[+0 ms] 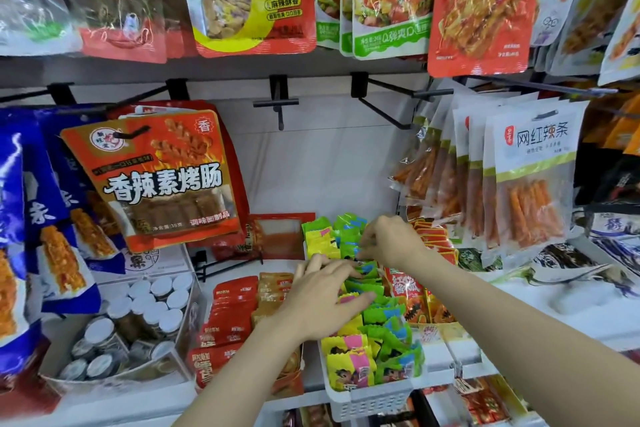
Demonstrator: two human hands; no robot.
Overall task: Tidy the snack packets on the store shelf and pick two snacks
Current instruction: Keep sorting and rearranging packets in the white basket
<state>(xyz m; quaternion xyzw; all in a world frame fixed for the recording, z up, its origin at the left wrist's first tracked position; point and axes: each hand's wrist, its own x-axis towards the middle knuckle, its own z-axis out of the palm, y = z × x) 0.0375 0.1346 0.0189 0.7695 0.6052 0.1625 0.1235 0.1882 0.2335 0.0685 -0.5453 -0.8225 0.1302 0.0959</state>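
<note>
White store shelf (540, 319) spans lower frame. White slotted plastic basket (370, 399) at lower centre, full of small green and yellow snack packets (384, 333). Left hand (322, 302) grip wide, fingers spread flat on packets, centre frame. Right hand (391, 239) grip narrow, fingertips pinching green packet further back. Red sachets (228, 315) just left of basket; white-capped jars (138, 315) lower left. Black peg hooks (277, 100) on pale back wall, hanging bags all round.

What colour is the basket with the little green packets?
White basket, seen best in the head view.
</note>
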